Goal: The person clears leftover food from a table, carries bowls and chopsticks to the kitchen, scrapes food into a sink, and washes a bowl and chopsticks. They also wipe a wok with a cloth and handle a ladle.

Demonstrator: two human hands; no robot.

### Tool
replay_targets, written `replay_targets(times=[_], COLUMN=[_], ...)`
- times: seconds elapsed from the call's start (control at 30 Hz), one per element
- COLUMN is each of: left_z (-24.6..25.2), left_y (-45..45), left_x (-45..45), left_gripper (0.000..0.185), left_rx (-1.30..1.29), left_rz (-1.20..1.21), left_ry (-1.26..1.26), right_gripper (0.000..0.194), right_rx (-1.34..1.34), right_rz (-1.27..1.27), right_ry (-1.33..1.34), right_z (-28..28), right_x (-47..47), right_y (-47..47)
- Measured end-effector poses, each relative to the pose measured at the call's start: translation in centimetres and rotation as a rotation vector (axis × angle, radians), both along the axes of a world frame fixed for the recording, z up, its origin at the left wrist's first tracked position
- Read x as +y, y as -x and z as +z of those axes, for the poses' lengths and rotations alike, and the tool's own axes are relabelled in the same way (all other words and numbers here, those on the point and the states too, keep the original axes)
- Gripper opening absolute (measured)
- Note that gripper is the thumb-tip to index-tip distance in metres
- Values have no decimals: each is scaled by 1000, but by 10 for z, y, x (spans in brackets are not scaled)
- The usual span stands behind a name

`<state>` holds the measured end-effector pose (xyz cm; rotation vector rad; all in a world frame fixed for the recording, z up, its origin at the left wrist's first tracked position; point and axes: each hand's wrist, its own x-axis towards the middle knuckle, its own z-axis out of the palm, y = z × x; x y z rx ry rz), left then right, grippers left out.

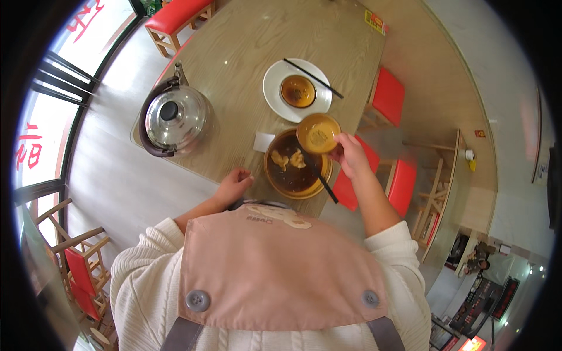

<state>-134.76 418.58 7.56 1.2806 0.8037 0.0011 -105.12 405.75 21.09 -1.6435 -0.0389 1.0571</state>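
Observation:
Between the fingers and thumb of my right hand (349,155) is the rim of a small amber bowl (326,139), tilted above a larger yellow-brown bowl (315,192). That larger bowl holds dark liquid, crumpled pale pieces (297,159) and black chopsticks (326,185) that lean over its near right rim. My left hand (237,184) rests at the table's near edge, fingers loosely curled, left of the large bowl. Beyond the bowls, a white plate (273,94) carries another small amber bowl (298,91) and black chopsticks (322,82). A white paper piece (263,142) lies beside the large bowl.
A metal kettle (178,118) with a glassy lid and dark handle stands at the left of the wooden table (232,39). Red-topped stools (386,96) stand along the right side, a red bench (178,17) at the far left. A person (478,259) is in the distant right background.

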Motion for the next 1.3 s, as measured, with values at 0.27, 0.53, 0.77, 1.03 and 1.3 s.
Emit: replay_targets(times=[0.27,0.53,0.77,1.03,1.3], left_z=[6,10,21,37,23], left_y=[-7,-44,-59,-67,-59], left_x=[-5,-8,-10,-21,-35], left_gripper=[43,49,55,46,33], left_rx=[54,-9,0,6,102], left_rz=[-9,-81,28,185,263], left_ry=[101,237,505,641,458], right_gripper=[27,24,35,40,12], right_rx=[-218,-211,-1248,-954,-149], right_rz=[133,269,414,625,568], right_ry=[89,194,403,522,224], right_z=[-44,-64,-79,-144,-155], right_x=[121,123,122,135,81], right_y=[-67,-90,-150,-180,-199])
